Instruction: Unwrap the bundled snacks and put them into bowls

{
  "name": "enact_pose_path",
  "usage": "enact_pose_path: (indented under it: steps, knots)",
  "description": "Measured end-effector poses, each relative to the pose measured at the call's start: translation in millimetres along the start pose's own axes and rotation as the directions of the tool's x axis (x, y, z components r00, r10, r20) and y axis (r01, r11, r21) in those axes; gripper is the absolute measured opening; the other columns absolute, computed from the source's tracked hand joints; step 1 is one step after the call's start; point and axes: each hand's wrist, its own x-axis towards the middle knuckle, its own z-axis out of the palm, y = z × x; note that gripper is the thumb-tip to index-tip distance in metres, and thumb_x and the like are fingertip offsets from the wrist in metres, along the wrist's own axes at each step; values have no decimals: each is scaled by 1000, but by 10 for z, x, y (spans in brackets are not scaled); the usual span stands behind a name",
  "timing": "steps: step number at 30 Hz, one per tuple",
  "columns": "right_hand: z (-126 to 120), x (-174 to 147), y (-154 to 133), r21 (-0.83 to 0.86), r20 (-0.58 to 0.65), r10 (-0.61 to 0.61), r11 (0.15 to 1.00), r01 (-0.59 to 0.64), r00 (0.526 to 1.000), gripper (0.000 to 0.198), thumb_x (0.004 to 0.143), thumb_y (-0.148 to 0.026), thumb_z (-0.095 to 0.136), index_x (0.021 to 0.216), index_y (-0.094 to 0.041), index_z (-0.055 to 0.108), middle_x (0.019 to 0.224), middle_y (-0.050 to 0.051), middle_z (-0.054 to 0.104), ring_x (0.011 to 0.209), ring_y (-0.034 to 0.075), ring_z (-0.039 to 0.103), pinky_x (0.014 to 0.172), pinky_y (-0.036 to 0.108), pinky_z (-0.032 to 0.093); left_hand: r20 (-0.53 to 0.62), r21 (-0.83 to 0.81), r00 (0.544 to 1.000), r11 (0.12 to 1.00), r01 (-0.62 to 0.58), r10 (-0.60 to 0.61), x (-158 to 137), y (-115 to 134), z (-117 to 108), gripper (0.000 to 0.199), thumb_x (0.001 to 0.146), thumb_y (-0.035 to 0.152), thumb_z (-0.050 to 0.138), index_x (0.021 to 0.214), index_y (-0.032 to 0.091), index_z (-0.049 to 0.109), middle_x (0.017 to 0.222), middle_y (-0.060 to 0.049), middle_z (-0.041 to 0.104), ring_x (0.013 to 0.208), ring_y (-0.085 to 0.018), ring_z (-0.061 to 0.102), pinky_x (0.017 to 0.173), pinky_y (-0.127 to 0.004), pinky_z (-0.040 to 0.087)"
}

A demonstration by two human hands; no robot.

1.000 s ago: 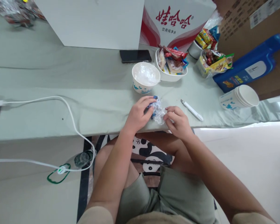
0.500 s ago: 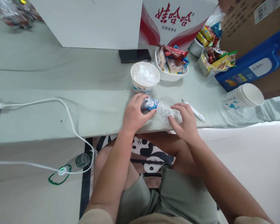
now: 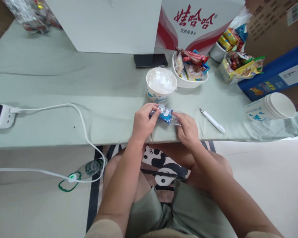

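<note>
A small blue packet (image 3: pixel 166 115) with a white design lies at the front of the table, partly covered in clear bubble wrap (image 3: pixel 175 120). My left hand (image 3: pixel 144 119) is closed on the packet's left end, thumb and fingers pinching it. On the other side, my right hand (image 3: pixel 188 129) grips the right end of the bubble wrap, fingers pressed together. Just behind the packet stands a paper cup (image 3: pixel 161 82) with clear plastic wrap in its mouth. To the right of my right hand rests a white utility knife (image 3: pixel 212 120).
A white bowl of wrapped snacks (image 3: pixel 188 83) and a black phone (image 3: pixel 151 60) are farther back. Stacked paper cups (image 3: pixel 270 106) lie at the right beside a blue container (image 3: pixel 280 76). A white cable (image 3: pixel 80 124) hangs over the front edge at left.
My right hand, which had its fingers apart, has moved in and closed on the bubble wrap. More of the blue packet shows between my hands. The view has shifted a little left.
</note>
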Motion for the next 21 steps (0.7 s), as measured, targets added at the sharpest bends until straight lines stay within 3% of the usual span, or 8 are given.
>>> enact_pose_path:
  steps: [3,9,14,16,18,21]
  knots:
    - [12,1,29,7,-12,5,1000,-5,1000,53,91,-13,41,140,-21,60,121,12,71,110,29,65,98,49,53,-76,-9,996,999,49,-50,-1,-30,-48,19,99,34,55,91,21,66,96,-6,76,89,-18,70,83,-32,56]
    - [11,-5,35,-49,25,-17,999,19,1000,53,94,-15,41,142,-22,59,123,11,71,113,29,64,100,48,52,173,121,985,992,-39,17,-21,-17,-135,27,84,29,74,109,22,74,129,-8,72,118,-25,68,104,-41,53]
    - [22,-5,6,-26,23,-1,1000,2,1000,53,94,-14,40,141,-24,61,121,10,71,113,28,63,100,48,51,154,-9,988,1000,20,-18,-16,-38,-166,21,92,31,63,99,21,80,125,-9,76,116,-23,72,104,-39,55]
    - [28,-4,7,-13,18,0,1000,0,1000,54,93,-13,40,141,-25,61,120,10,71,112,28,63,101,47,51,76,-73,995,995,66,-60,-5,-43,-169,22,93,32,61,96,20,80,114,-8,79,108,-22,74,100,-36,56]
    - [34,-4,15,-7,9,-4,1000,4,1000,55,91,-12,40,141,-24,61,119,10,71,111,28,63,100,48,51,-73,-161,982,974,160,-174,14,-54,-161,23,92,34,61,93,19,79,98,-6,81,93,-19,75,87,-31,59]
    - [45,-5,27,-8,-1,-4,1000,4,1000,57,89,-11,41,141,-24,61,118,11,71,109,29,63,99,49,51,-287,-317,878,903,291,-384,56,-89,-149,18,89,30,61,82,18,73,77,-2,74,68,-13,67,61,-24,55]
